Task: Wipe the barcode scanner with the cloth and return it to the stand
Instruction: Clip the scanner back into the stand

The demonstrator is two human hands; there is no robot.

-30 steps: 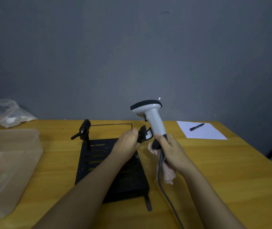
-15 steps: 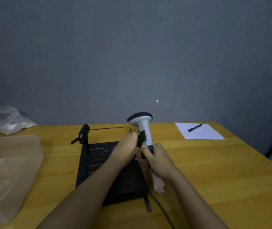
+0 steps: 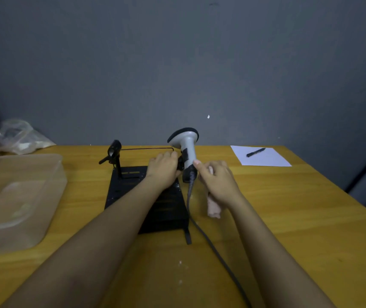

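Curling around a pale pink cloth (image 3: 213,207), the fingers of the right hand (image 3: 218,182) keep it bunched in the palm, its loose end hanging below the wrist, while the thumb tip touches the lower handle of the scanner (image 3: 186,152). Just left of that thumb the scanner stands upright, white with a dark head, its handle seated in the black clip of the stand (image 3: 151,196). The left hand (image 3: 163,171) is on the other side of the clip, fingers bent over it; the hand hides how firmly they grip. A grey cable (image 3: 211,245) runs from the handle's base down toward the viewer, between the forearms. Beneath the left hand lies the stand's flat black base, with a second small black holder on a post at its far left corner. Further left sits a clear plastic tub (image 3: 20,196); beyond it, a crumpled plastic bag (image 3: 20,136). Well to the right of the right hand, a pen (image 3: 255,152) rests on a sheet of paper (image 3: 266,160) on the wooden table (image 3: 299,230).
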